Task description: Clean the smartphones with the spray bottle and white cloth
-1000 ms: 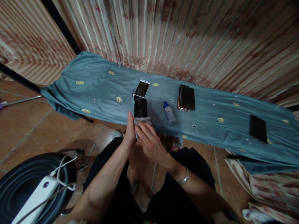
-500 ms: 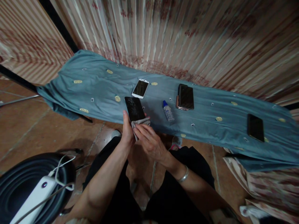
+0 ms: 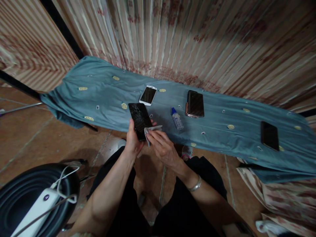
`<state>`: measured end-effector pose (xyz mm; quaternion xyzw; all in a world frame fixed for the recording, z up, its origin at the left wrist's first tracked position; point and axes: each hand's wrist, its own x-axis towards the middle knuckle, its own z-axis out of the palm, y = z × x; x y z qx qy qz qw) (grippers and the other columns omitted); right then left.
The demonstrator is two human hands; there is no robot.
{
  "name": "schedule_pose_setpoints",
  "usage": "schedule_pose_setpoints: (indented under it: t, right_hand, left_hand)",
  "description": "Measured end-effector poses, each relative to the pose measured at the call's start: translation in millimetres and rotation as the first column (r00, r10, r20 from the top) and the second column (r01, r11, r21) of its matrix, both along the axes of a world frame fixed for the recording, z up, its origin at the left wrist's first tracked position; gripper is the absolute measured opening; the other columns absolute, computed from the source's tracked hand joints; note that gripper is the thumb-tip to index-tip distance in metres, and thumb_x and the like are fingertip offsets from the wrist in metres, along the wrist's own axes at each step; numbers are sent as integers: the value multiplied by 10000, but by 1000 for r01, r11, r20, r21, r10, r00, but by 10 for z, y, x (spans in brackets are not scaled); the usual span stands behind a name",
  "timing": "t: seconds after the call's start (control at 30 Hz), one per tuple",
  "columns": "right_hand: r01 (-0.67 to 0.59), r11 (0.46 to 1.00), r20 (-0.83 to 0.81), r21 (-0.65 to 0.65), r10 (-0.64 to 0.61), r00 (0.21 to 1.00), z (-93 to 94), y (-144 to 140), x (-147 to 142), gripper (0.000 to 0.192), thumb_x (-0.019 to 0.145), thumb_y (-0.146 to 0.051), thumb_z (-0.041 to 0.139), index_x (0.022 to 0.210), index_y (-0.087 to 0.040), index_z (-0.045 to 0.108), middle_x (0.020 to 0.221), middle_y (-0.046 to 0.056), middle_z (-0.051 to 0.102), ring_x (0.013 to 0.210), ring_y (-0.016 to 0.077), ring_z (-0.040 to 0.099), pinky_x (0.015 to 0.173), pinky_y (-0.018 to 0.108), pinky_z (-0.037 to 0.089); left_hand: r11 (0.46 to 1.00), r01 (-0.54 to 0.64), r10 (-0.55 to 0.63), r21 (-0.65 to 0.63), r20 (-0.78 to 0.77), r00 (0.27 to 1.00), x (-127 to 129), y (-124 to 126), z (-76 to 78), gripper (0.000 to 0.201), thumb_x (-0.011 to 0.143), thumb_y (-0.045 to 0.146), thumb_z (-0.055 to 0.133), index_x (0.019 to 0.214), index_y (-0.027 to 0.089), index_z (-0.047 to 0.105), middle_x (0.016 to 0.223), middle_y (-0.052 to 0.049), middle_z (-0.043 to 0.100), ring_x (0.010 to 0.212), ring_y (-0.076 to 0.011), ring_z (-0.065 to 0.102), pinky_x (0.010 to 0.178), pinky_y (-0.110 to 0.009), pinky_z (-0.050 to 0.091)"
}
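Head view: left hand (image 3: 133, 142) clamped on cracked black phone (image 3: 140, 116), held tilted just above near edge of cloth-covered desk (image 3: 98, 89). Right hand (image 3: 163, 148) pinched shut on grey cloth (image 3: 151, 132), pressed against phone's lower right side. Small bottle (image 3: 176, 119) lying near, mid-desk. White phone (image 3: 148, 95) just behind.

I have only one view, from the camera on the head. It looks forward and steeply down, over both forearms to the desk (image 3: 222, 138) with its blue cloth. The hands are near and central; a curtain (image 3: 197, 39) closes the far side, and the tiled floor (image 3: 29, 138) fills the lower left.
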<state>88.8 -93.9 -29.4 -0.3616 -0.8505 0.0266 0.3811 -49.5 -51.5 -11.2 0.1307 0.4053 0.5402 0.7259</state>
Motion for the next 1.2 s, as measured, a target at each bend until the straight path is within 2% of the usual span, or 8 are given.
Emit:
schedule_pose_setpoints:
  t: [0.1,0.27,0.37,0.6,0.7,0.87,1.1,1.2]
  right_hand:
    - [11,1000,-17,1,-11,1000,-5,5,17,390,963,-60,457,1318,-86,618,1262,158,684,1225,246,588,1056,401,539]
    - [35,997,-45,-67,-38,998,-40,17,44,430,981,-85,429,1378,-159,577,1292,130,671,1257,229,580,1066,427,536]
    - [50,997,-89,-56,-55,994,-53,54,64,412,988,-91,409,1350,-136,600,1276,152,676,1254,231,583,1059,431,540]
    - [111,992,-95,-61,-116,989,-52,187,109,390,1000,-142,389,1297,-138,643,1255,153,687,1230,239,604,1049,444,545]
    - [131,989,-93,-66,-137,986,-63,236,139,403,1003,-142,371,1303,-134,640,1272,157,678,1244,236,594,1057,438,537]
    - [168,977,-90,-131,-180,979,-104,301,207,427,1003,-158,357,1343,-151,614,1319,152,653,1264,233,579,1075,439,522]
    - [279,949,-94,-150,-294,951,-152,421,322,416,997,-183,370,1309,-151,643,1338,144,647,1257,235,596,1101,450,490]
    - [298,940,-92,-168,-316,944,-118,462,353,421,988,-186,385,1328,-174,632,1359,132,637,1288,248,569,1117,491,465]
  left_hand:
    - [1000,-9,9,-16,-18,1000,-14,10,17,761,936,672,286,1164,73,696,979,-171,763,994,-277,723,952,-403,537]
    - [1000,-9,9,-8,-35,999,-16,2,28,701,936,646,353,1148,80,708,945,-150,769,941,-268,729,912,-394,555]
    - [1000,-17,17,-24,-19,1000,16,-16,13,646,941,605,402,1120,73,720,942,-140,771,928,-250,729,921,-373,549]
    - [996,-67,65,-57,-43,997,113,-64,9,469,928,490,520,1118,119,734,1024,-101,781,1081,-241,698,1050,-367,481]
    - [998,-50,49,-24,-36,998,145,-86,14,439,932,471,516,1046,122,757,1038,-105,781,1137,-242,678,1095,-369,446]
    - [999,33,-33,22,-33,999,191,-123,-27,442,909,490,553,1042,123,760,1093,-118,770,1213,-263,639,1130,-402,414]
    - [996,89,-91,-31,-71,993,287,-199,-60,438,904,509,567,1031,136,759,1045,-108,780,1180,-287,658,1064,-421,477]
    - [992,122,-121,4,-90,988,328,-244,-65,451,891,525,584,1044,138,758,1077,-107,774,1198,-292,646,1059,-429,480]
